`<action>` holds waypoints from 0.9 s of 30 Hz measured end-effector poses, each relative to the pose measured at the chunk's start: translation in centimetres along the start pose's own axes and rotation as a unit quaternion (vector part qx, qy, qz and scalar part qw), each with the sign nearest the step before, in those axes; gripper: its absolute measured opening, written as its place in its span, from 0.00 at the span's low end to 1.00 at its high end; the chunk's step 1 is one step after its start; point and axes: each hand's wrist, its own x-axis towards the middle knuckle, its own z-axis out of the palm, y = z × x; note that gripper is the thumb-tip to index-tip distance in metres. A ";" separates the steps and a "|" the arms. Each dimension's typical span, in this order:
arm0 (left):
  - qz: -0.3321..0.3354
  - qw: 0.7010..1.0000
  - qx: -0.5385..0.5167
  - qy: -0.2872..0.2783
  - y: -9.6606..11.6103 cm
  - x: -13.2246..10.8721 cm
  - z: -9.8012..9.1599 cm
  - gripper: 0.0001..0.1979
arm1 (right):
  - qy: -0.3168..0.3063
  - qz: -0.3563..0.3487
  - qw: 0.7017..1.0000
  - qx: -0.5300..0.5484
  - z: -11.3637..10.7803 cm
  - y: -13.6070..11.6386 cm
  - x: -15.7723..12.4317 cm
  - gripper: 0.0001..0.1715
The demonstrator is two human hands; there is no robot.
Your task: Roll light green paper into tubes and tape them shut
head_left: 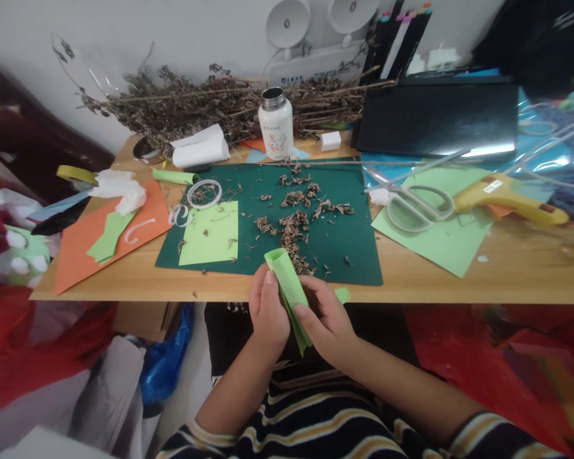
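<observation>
A light-green paper (pixel 289 280), rolled into a loose tube, is held tilted at the table's front edge. My left hand (pixel 269 306) grips its left side, the thumb near the upper end. My right hand (pixel 328 319) is closed on its right side, lower down. Just beyond, crumbled dried leaves (pixel 294 233) lie on the dark-green mat (pixel 354 255). A flat yellow-green sheet (pixel 208 245) rests on the mat's left part, with a white tape ring (pixel 205 194) at its top edge.
A white open bottle (pixel 276 127) stands behind the mat, before a heap of dried stems (pixel 172 102). Scissors (pixel 416 207) and a yellow glue gun (pixel 516 201) lie at right on green paper (pixel 459 248). Orange paper (pixel 76 255) lies at left.
</observation>
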 end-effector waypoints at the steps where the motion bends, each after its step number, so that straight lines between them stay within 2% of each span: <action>1: 0.000 1.000 -0.003 0.002 0.0 0.0 0.0 0.21 | 0.002 0.005 1.000 0.008 0.0 0.0 0.0 0.17; 5: 0.007 1.000 0.013 0.012 0.2 -0.1 0.1 0.24 | 0.012 0.024 0.999 0.037 0.2 -0.2 0.1 0.16; 11: 0.032 0.999 0.004 0.007 0.0 -0.1 0.2 0.23 | 0.023 0.022 0.999 0.020 0.5 -0.4 0.2 0.16; 16: 0.011 1.000 -0.024 0.011 -0.4 -0.1 0.1 0.21 | 0.016 0.033 0.998 0.047 0.6 -0.6 0.4 0.16; 27: -0.001 1.000 0.005 0.010 -0.5 0.0 0.2 0.19 | 0.019 0.032 0.997 0.063 0.5 -0.1 0.4 0.16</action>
